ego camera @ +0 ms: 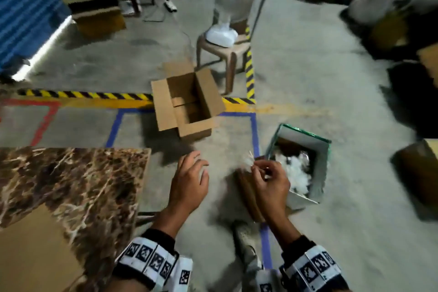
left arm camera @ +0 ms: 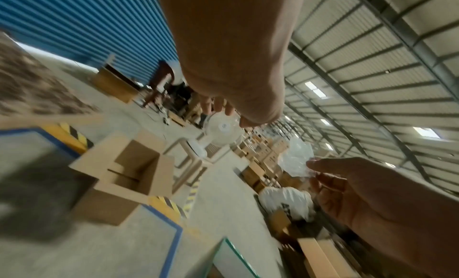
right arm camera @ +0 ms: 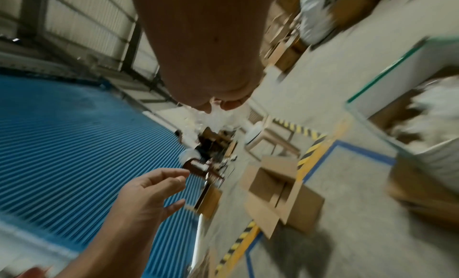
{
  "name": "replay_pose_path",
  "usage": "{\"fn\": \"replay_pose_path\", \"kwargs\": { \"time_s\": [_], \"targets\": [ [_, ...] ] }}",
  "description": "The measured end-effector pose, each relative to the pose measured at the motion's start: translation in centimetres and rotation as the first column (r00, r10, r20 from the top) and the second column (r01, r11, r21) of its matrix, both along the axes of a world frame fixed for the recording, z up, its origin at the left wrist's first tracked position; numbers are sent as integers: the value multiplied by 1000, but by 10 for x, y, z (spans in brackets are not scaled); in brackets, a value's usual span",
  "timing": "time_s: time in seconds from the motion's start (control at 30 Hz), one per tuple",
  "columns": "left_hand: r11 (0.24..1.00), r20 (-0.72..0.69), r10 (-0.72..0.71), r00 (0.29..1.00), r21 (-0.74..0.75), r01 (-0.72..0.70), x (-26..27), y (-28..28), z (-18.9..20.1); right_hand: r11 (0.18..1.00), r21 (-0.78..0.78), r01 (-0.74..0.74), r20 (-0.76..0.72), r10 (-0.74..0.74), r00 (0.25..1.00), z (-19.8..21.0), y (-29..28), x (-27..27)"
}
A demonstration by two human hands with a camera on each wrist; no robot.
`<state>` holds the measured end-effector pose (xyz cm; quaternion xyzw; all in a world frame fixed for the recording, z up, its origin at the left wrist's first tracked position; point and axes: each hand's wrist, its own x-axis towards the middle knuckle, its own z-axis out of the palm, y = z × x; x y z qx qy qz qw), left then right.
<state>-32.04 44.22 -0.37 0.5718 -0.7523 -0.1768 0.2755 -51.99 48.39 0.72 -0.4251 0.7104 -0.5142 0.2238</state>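
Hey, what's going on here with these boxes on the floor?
A person is working over a warehouse floor. Their right hand pinches a small clear plastic packet next to the green-edged box, which holds a blurred heap of white stuff. The left hand is open and empty, close by. An open cardboard box stands further ahead.

We see our right hand (right arm camera: 203, 56) pinching crinkled clear plastic (right arm camera: 216, 119), left hand (right arm camera: 149, 195) spread nearby, open carton (right arm camera: 273, 186) on floor (right arm camera: 347, 233)
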Motion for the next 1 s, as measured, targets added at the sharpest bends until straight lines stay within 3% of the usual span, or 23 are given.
{"fn": "replay_pose_path", "kwargs": {
  "time_s": [0.2, 0.27, 0.33, 0.43, 0.53, 0.57, 0.77, 1.0],
  "targets": [
    [980, 45, -187, 981, 79, 184, -112, -42, -40, 932, -68, 355, -160, -361, 919, -31, -16, -142],
    [971, 47, -223, 974, 99, 217, -143, -55, -52, 905, -73, 419, -208, -425, 881, -50, -32, -177],
    [964, 45, -242, 969, 124, 234, -176, -71, -67, 896, 28, 443, -248, -423, 872, -87, -56, -213],
    [955, 57, -251, 966, 181, 237, -214, -90, -90, 865, 444, 234, -152, -185, 971, -153, -79, -253],
    [945, 76, -253, 965, 235, 229, -236, -101, -108, 693, 721, 19, -73, 49, 996, -186, -84, -272],
    [943, 77, -250, 965, 244, 225, -238, -103, -111, 677, 736, 2, -92, 98, 991, -187, -85, -272],
    [959, 84, -124, 989, 268, 98, -205, -100, -102, 765, 621, -167, -107, 294, 950, -150, -91, -222],
    [966, 69, 230, 971, 107, -236, -90, -67, -32, 780, 367, -507, -40, 558, 829, -74, -94, -90]
  ]
}}
